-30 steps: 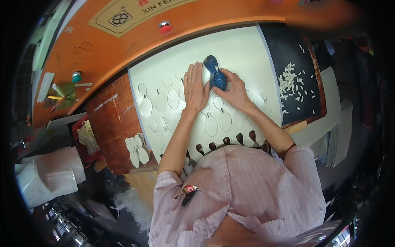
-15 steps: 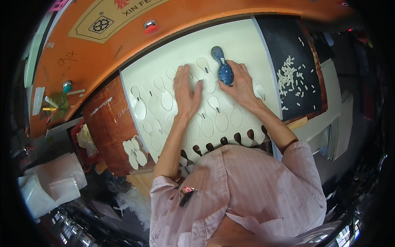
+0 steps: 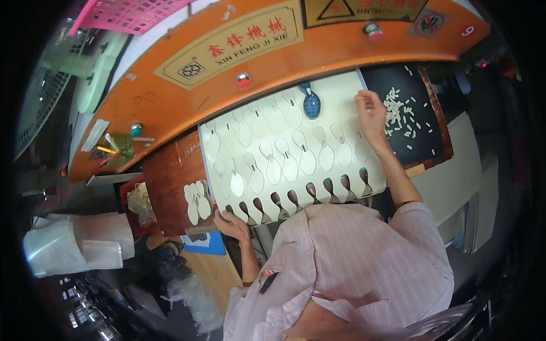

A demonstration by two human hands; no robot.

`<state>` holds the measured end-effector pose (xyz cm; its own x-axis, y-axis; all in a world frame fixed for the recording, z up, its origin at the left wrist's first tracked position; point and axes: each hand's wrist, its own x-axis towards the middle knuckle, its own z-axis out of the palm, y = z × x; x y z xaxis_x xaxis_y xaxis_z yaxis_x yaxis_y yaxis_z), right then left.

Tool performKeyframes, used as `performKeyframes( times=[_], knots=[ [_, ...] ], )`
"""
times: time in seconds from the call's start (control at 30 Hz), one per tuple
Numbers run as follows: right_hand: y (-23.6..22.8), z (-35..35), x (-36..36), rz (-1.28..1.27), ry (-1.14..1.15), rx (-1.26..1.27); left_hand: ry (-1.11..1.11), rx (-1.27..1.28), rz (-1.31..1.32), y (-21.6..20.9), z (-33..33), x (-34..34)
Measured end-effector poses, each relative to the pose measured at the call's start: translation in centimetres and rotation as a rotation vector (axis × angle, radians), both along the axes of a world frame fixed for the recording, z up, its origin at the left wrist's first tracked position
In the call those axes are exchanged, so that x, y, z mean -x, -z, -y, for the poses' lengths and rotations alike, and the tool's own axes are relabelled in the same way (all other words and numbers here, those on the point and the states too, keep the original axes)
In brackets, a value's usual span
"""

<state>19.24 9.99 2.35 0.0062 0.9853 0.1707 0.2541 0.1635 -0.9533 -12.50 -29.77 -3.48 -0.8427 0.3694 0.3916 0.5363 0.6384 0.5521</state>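
Note:
A pale sheet (image 3: 341, 96) lies in front of me, marked with rows of sole-shaped cut outlines. Along its near edge, several sole-shaped openings show dark underneath. At the far side, a blue sole-shaped cutting die (image 3: 311, 106) rests on the sheet, its far tip close under an orange beam. My right hand (image 3: 372, 118) is at the sheet's right edge, away from the die, fingers loosely bent and holding nothing that I can see. By the near left corner of the sheet is my left hand (image 3: 232, 226), thumb and fingers apart; whether it touches the edge is unclear.
The orange machine beam (image 3: 210, 96) spans the back, with red buttons (image 3: 244, 82) on it. Small white strips (image 3: 398, 116) are scattered over a black board (image 3: 424, 108) at right. Cut pale soles (image 3: 197, 202) lie on a brown board (image 3: 170, 170) at left.
My right hand has let go of the cutting die and moved to the sheet's right edge. My left hand has left the sheet's middle for its near left corner. The view has shifted.

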Motion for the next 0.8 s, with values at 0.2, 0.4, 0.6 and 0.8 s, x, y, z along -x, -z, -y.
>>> performKeyframes(
  times=[0.2,0.4,0.6,0.8],
  knots=[
    [-6.4,-0.9,-3.2,-0.059,0.219,-0.499,0.058,-0.083,0.014,0.7,-2.0,2.8],
    [-8.5,0.6,-7.0,0.038,0.019,-0.368,0.180,-0.094,0.051,1.4,-3.7,6.4],
    [0.4,11.0,-13.7,0.167,0.203,-0.274,0.260,-0.274,0.025,2.2,-6.0,8.2],
    [8.1,13.0,-12.9,0.249,0.197,-0.054,0.193,-0.222,-0.034,2.2,-6.0,7.9]
  ],
)
